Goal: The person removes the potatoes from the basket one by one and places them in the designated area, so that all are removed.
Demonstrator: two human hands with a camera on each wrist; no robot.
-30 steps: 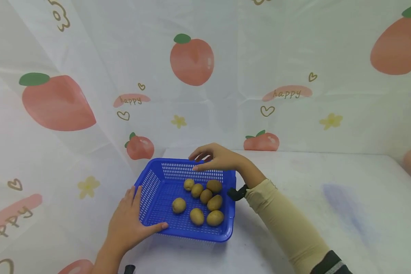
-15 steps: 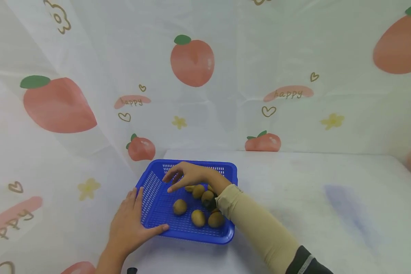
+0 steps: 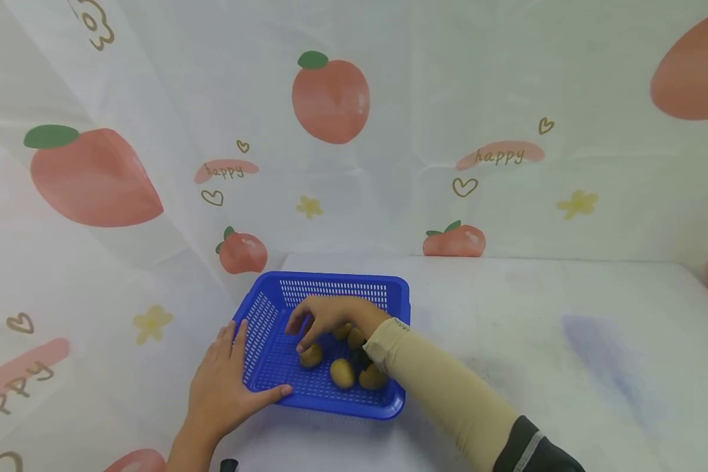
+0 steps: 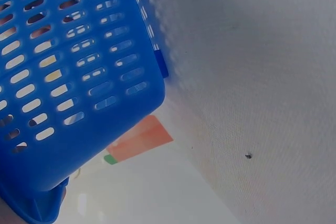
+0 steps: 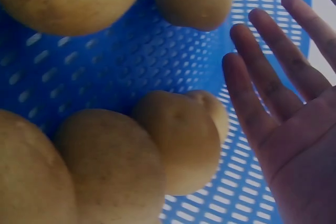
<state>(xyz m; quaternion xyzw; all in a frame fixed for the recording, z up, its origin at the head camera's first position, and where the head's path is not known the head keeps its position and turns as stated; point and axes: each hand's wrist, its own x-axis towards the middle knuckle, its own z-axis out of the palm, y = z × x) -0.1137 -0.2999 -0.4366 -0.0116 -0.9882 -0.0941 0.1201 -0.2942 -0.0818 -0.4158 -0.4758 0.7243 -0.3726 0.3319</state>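
A blue perforated basket [image 3: 277, 292] stands on the white table and holds several brown oval fruits like kiwis. My right hand [image 3: 307, 331] reaches down into it, and its fingertips touch the leftmost fruit [image 3: 311, 357]. In the right wrist view that hand [image 5: 283, 108] shows straight, spread fingers above the mesh floor, beside a fruit [image 5: 184, 140] and holding nothing. My left hand [image 3: 238, 370] lies flat against the basket's front-left corner, with its thumb along the front rim. The left wrist view shows only the basket's outer wall [image 4: 79, 77]. Some fruits are hidden under my right forearm.
White cloth printed with peaches hangs behind and to the left of the table. The white tabletop [image 3: 537, 341] stretches to the right of the basket and carries a faint blue smudge [image 3: 602, 354]. Two more fruits [image 3: 342, 372] [image 3: 370, 379] lie near the basket's front wall.
My right hand came from the basket's far rim down into the basket, and its fingertips now reach the leftmost fruit. The left hand and the basket stayed put.
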